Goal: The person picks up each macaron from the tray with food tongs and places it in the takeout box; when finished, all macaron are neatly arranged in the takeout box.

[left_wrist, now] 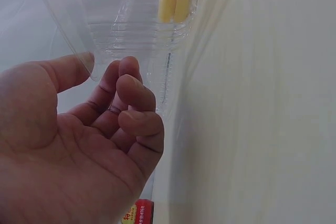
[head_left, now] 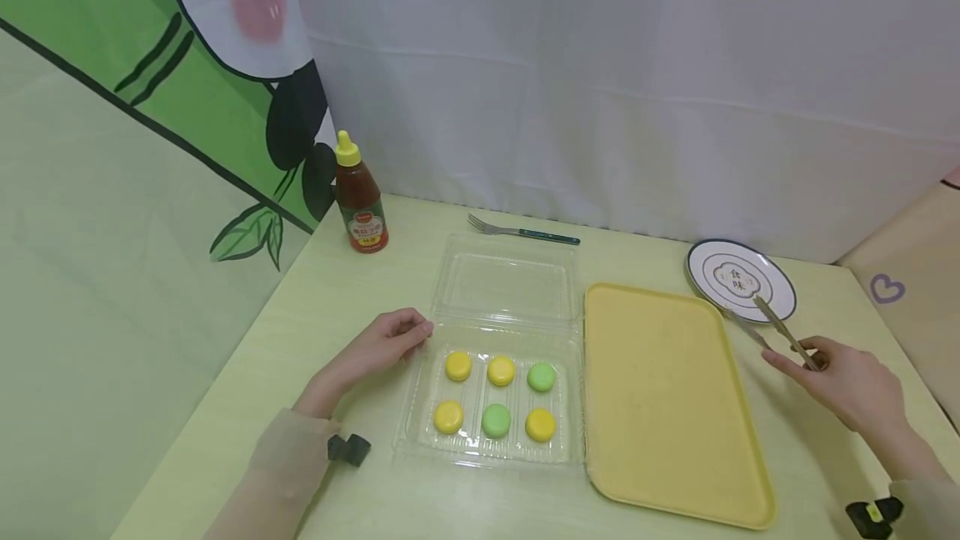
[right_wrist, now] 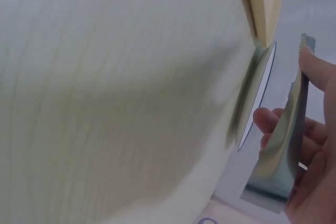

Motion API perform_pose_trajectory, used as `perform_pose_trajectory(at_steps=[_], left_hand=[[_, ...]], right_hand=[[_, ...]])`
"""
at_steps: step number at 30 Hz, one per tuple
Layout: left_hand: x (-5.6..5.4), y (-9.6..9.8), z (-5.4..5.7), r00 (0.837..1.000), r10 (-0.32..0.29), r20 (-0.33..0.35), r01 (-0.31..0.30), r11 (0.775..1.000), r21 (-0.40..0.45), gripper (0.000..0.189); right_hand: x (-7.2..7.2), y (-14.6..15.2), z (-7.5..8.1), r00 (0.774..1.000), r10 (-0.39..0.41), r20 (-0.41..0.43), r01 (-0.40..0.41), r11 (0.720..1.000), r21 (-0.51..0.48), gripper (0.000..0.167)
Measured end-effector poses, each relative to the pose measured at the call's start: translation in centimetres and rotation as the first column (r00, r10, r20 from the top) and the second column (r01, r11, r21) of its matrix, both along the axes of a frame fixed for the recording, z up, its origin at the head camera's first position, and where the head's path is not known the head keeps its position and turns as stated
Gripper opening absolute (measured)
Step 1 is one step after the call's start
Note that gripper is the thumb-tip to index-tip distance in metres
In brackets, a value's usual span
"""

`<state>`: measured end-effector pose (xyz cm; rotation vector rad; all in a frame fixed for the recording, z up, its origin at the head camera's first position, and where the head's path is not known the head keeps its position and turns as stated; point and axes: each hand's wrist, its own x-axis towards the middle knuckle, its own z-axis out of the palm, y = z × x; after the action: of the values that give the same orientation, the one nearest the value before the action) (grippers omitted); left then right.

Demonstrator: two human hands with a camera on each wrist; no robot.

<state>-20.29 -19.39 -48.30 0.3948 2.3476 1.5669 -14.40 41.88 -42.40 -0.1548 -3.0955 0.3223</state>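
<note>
A clear plastic container (head_left: 487,463) lies with its lid (head_left: 510,286) folded back. Inside sit several yellow macarons (head_left: 501,371) and two green macarons (head_left: 496,421), in two rows. My left hand (head_left: 386,340) pinches the container's edge at its left side near the hinge; the left wrist view has the thumb at the plastic corner, fingers curled opposite. Metal tongs (head_left: 783,332) are in my right hand (head_left: 855,382), between thumb and fingers. Their arms stand apart with nothing between the tips, close to the near edge of a white plate (head_left: 701,265).
A yellow tray (head_left: 660,407) lies right beside the container. Behind the lid rests a fork (head_left: 532,233) with a dark green handle. At the back left stands a red sauce bottle (head_left: 362,202) with a yellow cap. A pale curtain (head_left: 600,107) hangs behind the table.
</note>
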Motion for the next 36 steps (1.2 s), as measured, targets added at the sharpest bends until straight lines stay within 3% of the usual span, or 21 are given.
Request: perform_pose_trajectory(at_steps=[9,19,36], left_hand=[[0.1,0.0,0.1,1.000,0.005,0.010,-0.005,1.000,-0.003,0.028],[0.0,-0.1,0.1,1.000,0.000,0.003,0.000,1.000,0.007,0.028],[0.0,0.1,0.1,1.000,-0.003,0.009,0.003,1.000,0.007,0.028]], right_hand=[[0.4,1.1,-0.9,0.996,0.023,0.091,-0.021,1.000,-0.023,0.067],[0.5,1.8,-2.1,0.990,0.032,0.139,-0.028,0.999,-0.028,0.059],[1.1,1.9,-3.1,0.995,0.037,0.096,-0.037,0.999,0.003,0.051]])
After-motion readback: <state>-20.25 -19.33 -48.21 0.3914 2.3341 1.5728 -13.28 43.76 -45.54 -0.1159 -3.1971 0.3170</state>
